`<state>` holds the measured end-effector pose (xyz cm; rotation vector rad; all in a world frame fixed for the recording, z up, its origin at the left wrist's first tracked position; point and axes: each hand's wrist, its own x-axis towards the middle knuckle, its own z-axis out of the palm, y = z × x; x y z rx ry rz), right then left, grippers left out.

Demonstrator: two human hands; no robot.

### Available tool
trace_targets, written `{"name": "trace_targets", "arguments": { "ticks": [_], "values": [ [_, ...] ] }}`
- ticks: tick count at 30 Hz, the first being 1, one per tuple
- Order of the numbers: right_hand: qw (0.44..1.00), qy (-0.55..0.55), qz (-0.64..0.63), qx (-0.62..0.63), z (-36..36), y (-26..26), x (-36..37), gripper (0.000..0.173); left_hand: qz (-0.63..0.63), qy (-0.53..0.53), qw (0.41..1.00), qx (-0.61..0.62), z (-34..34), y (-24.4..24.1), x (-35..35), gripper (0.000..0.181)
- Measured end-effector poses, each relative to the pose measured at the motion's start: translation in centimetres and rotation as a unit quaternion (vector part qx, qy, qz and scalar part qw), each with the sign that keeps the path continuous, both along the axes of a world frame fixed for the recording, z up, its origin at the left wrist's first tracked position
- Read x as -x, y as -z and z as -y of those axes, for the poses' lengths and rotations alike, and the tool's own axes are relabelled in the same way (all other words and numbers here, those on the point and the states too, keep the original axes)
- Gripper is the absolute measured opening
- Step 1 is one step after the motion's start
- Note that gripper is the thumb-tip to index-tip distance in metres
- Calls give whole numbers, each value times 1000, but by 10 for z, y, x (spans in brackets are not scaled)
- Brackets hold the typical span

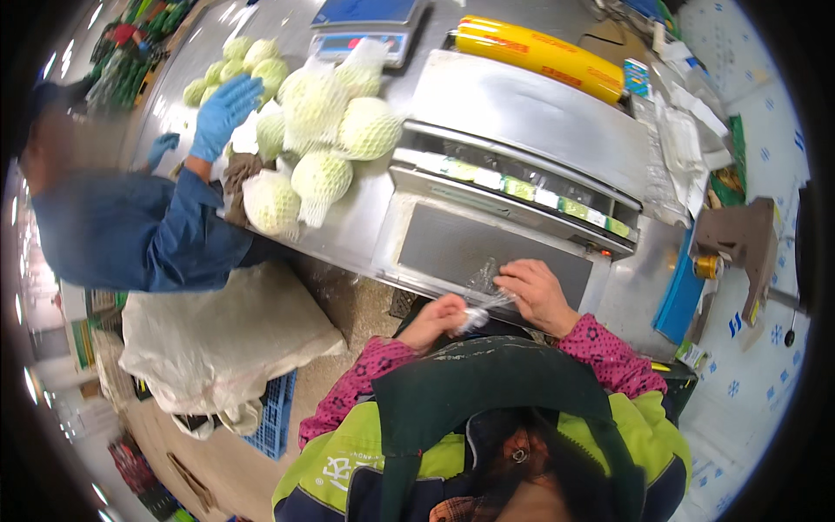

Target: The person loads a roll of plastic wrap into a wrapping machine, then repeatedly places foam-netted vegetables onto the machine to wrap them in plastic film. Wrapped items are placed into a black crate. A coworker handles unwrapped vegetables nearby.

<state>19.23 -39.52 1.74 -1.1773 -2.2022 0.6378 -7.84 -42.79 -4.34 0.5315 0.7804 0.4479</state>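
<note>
Crumpled clear plastic film (475, 318) is stretched between my two hands, just in front of the table's near edge. My left hand (430, 323) pinches one bunched end of it. At the other end, the fingers of my right hand (536, 293) grip the film, and a loose clear piece (484, 275) stands up beside them. Behind my hands lies the dark grey plate (483, 245) of a film-wrapping machine (522, 117). A row of green and white labels or packaging (522, 189) shows in the machine's long slot.
Several cabbages in white foam nets (323, 176) and bare cabbages (251, 59) lie at the left, beside a blue scale (365, 32). A co-worker's blue-gloved hand (225, 114) reaches over them. A yellow film roll (538, 59) sits behind the machine. A large white sack (222, 333) stands below left.
</note>
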Motion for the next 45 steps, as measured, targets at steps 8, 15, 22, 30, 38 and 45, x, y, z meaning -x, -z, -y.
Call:
{"name": "trace_targets", "arguments": {
  "ticks": [8,15,22,30,38,45],
  "values": [
    [977,-191,-53,77,11,10,70,28,-346,-402,846,-50,58,72,194,17],
    [988,-151,-9,33,-53,-27,116,27,-715,-395,507,-275,13,153,298,51],
    [992,-29,-95,78,-139,-40,192,30,-546,-431,591,-408,-114,-18,241,47],
    [911,12,-180,370,-194,-21,328,58,-274,-511,784,-223,-218,-12,297,70],
    [833,-6,-353,425,-180,65,400,105,-367,-427,766,-309,-185,-15,276,79],
    [847,-110,-343,391,-158,-43,317,97,-170,-477,775,-378,-153,-83,261,81]
  ]
}}
